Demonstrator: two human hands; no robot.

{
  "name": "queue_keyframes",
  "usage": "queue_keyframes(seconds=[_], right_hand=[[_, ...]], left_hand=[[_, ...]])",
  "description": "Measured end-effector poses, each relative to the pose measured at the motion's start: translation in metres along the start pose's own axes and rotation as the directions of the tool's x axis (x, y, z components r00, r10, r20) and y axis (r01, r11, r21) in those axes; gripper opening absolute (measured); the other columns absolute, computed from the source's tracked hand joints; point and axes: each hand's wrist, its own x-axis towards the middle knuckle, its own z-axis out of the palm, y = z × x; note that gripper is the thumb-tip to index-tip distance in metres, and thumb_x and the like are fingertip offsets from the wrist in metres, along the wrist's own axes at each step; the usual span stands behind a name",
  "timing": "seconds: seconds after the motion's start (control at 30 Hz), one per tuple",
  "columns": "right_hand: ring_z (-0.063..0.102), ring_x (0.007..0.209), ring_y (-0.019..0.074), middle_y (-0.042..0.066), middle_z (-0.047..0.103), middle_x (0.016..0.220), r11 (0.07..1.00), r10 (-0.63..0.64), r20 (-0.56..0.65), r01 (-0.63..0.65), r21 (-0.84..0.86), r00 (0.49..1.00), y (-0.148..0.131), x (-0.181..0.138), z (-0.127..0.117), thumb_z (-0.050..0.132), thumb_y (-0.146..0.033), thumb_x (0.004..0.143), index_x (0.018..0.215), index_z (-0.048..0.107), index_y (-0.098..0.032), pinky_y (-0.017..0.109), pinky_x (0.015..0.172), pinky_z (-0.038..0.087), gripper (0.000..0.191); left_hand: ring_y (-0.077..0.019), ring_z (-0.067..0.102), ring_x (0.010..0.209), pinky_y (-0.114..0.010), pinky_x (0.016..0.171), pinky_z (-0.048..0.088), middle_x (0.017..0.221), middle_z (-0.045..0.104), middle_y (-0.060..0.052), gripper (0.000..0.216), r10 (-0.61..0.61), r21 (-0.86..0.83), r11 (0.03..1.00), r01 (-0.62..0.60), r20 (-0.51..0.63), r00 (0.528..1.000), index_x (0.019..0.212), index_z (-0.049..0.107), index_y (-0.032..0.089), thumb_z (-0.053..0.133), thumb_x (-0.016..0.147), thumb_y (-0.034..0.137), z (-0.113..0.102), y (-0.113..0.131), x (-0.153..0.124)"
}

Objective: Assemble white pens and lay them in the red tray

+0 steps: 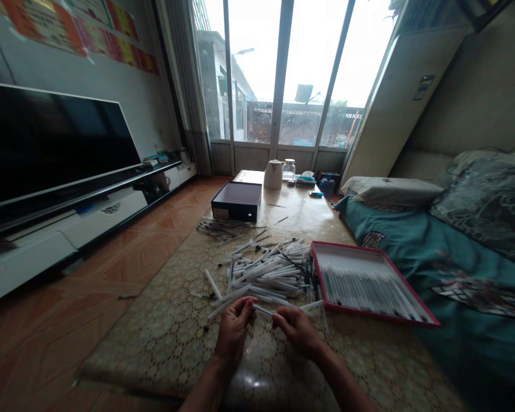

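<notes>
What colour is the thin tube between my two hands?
The thin tube is pale, whitish, best seen in the head view.

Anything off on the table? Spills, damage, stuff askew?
The pile of white tubes stands out: jumbled at mixed angles, unlike the neat row of slim sticks in the red-rimmed tray beside it. No spill or damage that I can see.

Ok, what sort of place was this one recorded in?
Most likely a home living room: a large television stands along one wall, a cushioned seat or bed with teal covers is opposite, and a low table lies between.
</notes>
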Motion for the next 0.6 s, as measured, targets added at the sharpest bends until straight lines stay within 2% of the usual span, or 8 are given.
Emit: queue_keyframes(seconds=[0.1, 0.17, 0.23, 0.3, 0.37, 0.43, 0.6], right_hand=[[0.056, 0.06, 0.0133, 0.001, 0.061, 0.061, 0.996, 0.026, -0.113, -0.035, -0.08, 0.993, 0.0, -0.003, -0.019, 0.043, -0.038, 0.086, 0.067, 0.064, -0.017, 0.021, 0.056, 0.036, 0.035], [0.058, 0.065, 0.0151, 0.003, 0.063, 0.068, 0.987, 0.058, -0.278, -0.097, -0.126, 0.959, 0.009, -0.006, -0.041, 0.042, -0.04, 0.086, 0.072, 0.066, -0.017, 0.022, 0.06, 0.038, 0.036], [0.06, 0.074, 0.0178, 0.007, 0.064, 0.077, 0.955, 0.113, -0.497, -0.232, -0.185, 0.86, 0.026, -0.008, -0.068, 0.041, -0.041, 0.085, 0.078, 0.068, -0.016, 0.023, 0.068, 0.04, 0.037], [0.061, 0.077, 0.0197, 0.01, 0.065, 0.082, 0.864, 0.215, -0.642, -0.449, -0.226, 0.736, 0.048, -0.008, -0.094, 0.041, -0.039, 0.085, 0.084, 0.069, -0.015, 0.025, 0.068, 0.04, 0.037], [0.062, 0.08, 0.0212, 0.013, 0.066, 0.087, 0.727, 0.33, -0.651, -0.624, -0.287, 0.684, 0.067, -0.006, -0.114, 0.04, -0.037, 0.085, 0.088, 0.069, -0.015, 0.025, 0.065, 0.04, 0.036], [0.063, 0.081, 0.0225, 0.014, 0.067, 0.089, 0.635, 0.406, -0.637, -0.704, -0.318, 0.655, 0.08, -0.001, -0.125, 0.039, -0.035, 0.085, 0.09, 0.069, -0.016, 0.026, 0.063, 0.04, 0.036], [0.065, 0.08, 0.0266, 0.019, 0.067, 0.088, 0.572, 0.471, -0.632, -0.758, -0.313, 0.616, 0.09, 0.013, -0.124, 0.039, -0.034, 0.085, 0.088, 0.07, -0.012, 0.029, 0.061, 0.041, 0.039]], left_hand=[[-0.0083, 0.047, 0.047, -0.02, 0.046, 0.038, 0.062, 0.059, 0.0, 0.05, 0.026, 0.059, 0.998, -0.023, -0.041, 0.999, 0.096, 0.067, 0.012, 0.071, 0.061, 0.048, 0.003, 0.0, 0.0], [-0.0085, 0.047, 0.044, -0.02, 0.042, 0.038, 0.064, 0.06, 0.0, 0.054, 0.08, 0.111, 0.992, -0.068, -0.106, 0.991, 0.097, 0.066, 0.012, 0.069, 0.061, 0.052, 0.001, -0.003, 0.001], [-0.0083, 0.046, 0.042, -0.019, 0.039, 0.036, 0.059, 0.056, 0.001, 0.049, 0.137, 0.167, 0.98, -0.112, -0.149, 0.979, 0.091, 0.066, 0.013, 0.065, 0.064, 0.054, -0.002, -0.009, 0.002], [-0.0082, 0.045, 0.041, -0.019, 0.038, 0.034, 0.055, 0.054, 0.002, 0.045, 0.175, 0.207, 0.968, -0.142, -0.155, 0.972, 0.087, 0.066, 0.014, 0.062, 0.067, 0.054, -0.005, -0.015, 0.002], [-0.0083, 0.045, 0.041, -0.018, 0.039, 0.034, 0.054, 0.054, 0.003, 0.043, 0.195, 0.233, 0.96, -0.158, -0.145, 0.97, 0.087, 0.065, 0.014, 0.059, 0.07, 0.053, -0.006, -0.02, 0.002], [-0.0086, 0.045, 0.041, -0.018, 0.039, 0.034, 0.054, 0.053, 0.003, 0.041, 0.2, 0.254, 0.954, -0.161, -0.134, 0.971, 0.088, 0.065, 0.015, 0.058, 0.072, 0.051, -0.005, -0.022, 0.002], [-0.0089, 0.046, 0.042, -0.019, 0.04, 0.036, 0.055, 0.053, 0.003, 0.038, 0.173, 0.251, 0.958, -0.137, -0.127, 0.977, 0.087, 0.063, 0.015, 0.054, 0.075, 0.05, -0.003, -0.018, 0.0]])
